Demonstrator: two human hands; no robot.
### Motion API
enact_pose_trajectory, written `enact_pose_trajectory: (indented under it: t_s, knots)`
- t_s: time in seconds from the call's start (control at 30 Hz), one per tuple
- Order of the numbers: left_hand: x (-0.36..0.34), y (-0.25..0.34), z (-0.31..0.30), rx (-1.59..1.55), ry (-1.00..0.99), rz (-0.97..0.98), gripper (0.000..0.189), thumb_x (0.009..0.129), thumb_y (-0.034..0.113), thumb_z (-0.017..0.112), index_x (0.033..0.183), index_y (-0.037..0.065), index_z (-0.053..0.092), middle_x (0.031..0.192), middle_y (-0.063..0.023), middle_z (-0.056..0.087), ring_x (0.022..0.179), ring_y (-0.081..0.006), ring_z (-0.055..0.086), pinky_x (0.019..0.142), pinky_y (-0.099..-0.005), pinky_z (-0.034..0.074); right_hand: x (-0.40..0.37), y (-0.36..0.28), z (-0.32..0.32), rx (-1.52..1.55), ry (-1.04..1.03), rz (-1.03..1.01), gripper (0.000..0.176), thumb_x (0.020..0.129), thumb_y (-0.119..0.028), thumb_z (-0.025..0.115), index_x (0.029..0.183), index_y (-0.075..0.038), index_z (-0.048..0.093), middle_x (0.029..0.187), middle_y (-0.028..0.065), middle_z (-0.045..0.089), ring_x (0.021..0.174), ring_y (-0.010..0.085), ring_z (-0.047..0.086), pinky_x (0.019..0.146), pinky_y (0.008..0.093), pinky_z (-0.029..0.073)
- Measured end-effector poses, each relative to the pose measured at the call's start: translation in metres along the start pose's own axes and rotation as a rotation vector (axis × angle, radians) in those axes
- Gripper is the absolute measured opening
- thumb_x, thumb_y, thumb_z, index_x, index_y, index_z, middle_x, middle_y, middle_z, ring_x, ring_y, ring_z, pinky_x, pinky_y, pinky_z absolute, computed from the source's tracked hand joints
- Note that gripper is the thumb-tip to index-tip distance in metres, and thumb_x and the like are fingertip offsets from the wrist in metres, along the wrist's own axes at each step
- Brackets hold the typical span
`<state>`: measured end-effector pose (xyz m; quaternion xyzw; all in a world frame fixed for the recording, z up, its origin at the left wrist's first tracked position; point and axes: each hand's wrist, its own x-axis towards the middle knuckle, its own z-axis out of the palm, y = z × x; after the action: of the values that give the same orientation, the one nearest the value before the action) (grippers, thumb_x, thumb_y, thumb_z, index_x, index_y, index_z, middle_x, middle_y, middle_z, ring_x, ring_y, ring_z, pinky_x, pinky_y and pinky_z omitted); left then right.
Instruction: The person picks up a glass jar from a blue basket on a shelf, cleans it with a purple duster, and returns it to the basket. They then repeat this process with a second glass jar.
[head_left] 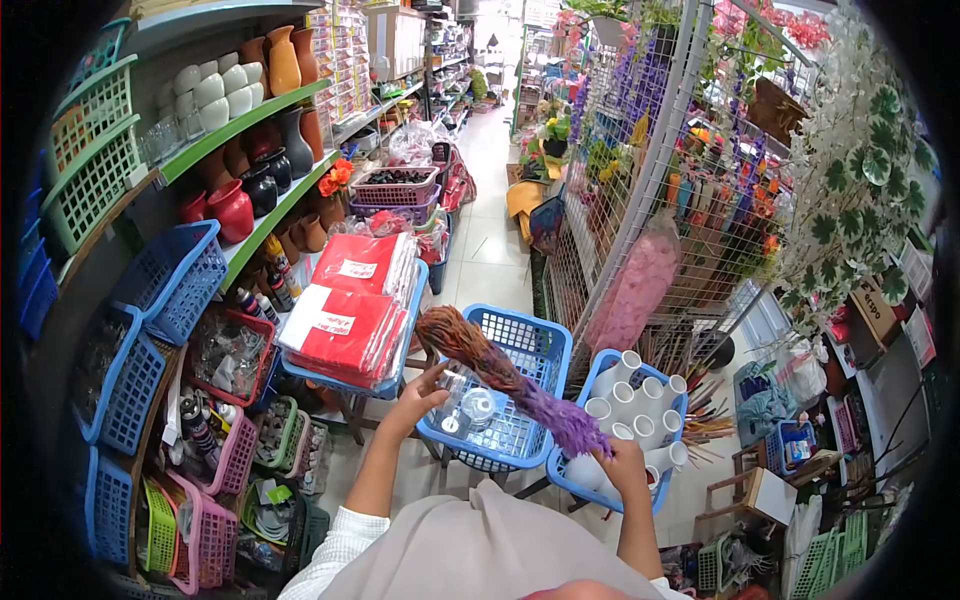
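Centre of frame: long fluffy bunch (490, 365), brown-orange at upper-left end, purple at lower-right end, lying diagonally above the blue basket (565, 352). Right hand (622, 465) has its grip closed on the purple end, near the white vases (645, 405) standing in the blue crate (683, 408). Left hand (422, 398) is below the brown end, grip partly wide, fingers parted — can't tell whether they touch the clear items (478, 405) in the basket just beside.

Left of the basket: red-and-white packets (350, 310) stacked on a blue tray (405, 345). Upper left: green-edged shelf (240, 118) with white cups (215, 92) and orange-brown vases (284, 62). Lower left: pink basket (212, 535), tilted. Right side: wire rack (640, 150) with artificial flowers — pink bundle (640, 285) against it, white blossoms (840, 130) hanging upper right. Tiled floor (485, 240) runs up the middle.
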<state>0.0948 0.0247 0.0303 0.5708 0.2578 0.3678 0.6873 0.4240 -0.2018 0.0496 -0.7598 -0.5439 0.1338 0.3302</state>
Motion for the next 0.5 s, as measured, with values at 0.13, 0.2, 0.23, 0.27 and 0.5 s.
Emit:
enact_pose_trajectory:
  t_s: [0.13,0.2,0.23,0.27,0.5]
  knots:
    - [-0.003,-0.003,0.001,-0.005,0.108,0.046,0.061,0.084,0.021,0.069,0.137,0.002,0.045,0.122,-0.0058,0.054,0.105,-0.0137,0.053,0.093,-0.0296,0.043,-0.001,0.011,0.004,0.089,-0.102,-0.076,0.034,0.079,-0.041,0.071,0.089,-0.009,0.072,0.068,0.0166,0.063,0.063,0.0338,0.063,0.057,0.0391,0.047]
    - [-0.004,0.002,-0.001,0.043,0.113,-0.011,0.060,0.084,0.018,0.067,0.138,0.003,0.044,0.122,-0.0063,0.053,0.105,-0.0138,0.053,0.093,-0.0296,0.043,0.000,0.011,0.004,0.061,-0.105,-0.107,0.034,0.080,-0.041,0.070,0.089,-0.008,0.071,0.069,0.0176,0.063,0.063,0.0348,0.063,0.057,0.0395,0.047]
    - [-0.005,0.005,0.000,0.091,0.114,-0.072,0.060,0.085,0.016,0.066,0.139,0.004,0.043,0.121,-0.0068,0.053,0.105,-0.0140,0.053,0.093,-0.0297,0.043,0.000,0.010,0.005,0.061,-0.106,-0.106,0.034,0.080,-0.041,0.070,0.089,-0.008,0.071,0.069,0.0176,0.063,0.063,0.0348,0.063,0.057,0.0395,0.047]
    - [-0.005,0.009,0.001,0.047,0.031,-0.070,0.066,0.083,0.016,0.067,0.142,0.005,0.039,0.120,-0.0076,0.052,0.109,-0.0151,0.051,0.094,-0.0295,0.043,0.000,0.010,0.008,0.060,-0.063,-0.043,0.034,0.081,-0.040,0.069,0.090,-0.008,0.071,0.068,0.0182,0.062,0.062,0.0351,0.062,0.056,0.0396,0.046]
    - [-0.003,0.012,0.005,-0.088,-0.103,0.013,0.096,0.072,0.039,0.076,0.147,0.007,0.027,0.132,-0.0112,0.045,0.120,-0.0204,0.048,0.099,-0.0333,0.039,-0.003,0.028,0.016,0.177,-0.104,-0.007,0.034,0.083,-0.038,0.068,0.091,-0.005,0.070,0.063,0.0196,0.059,0.055,0.0335,0.056,0.055,0.0399,0.043]
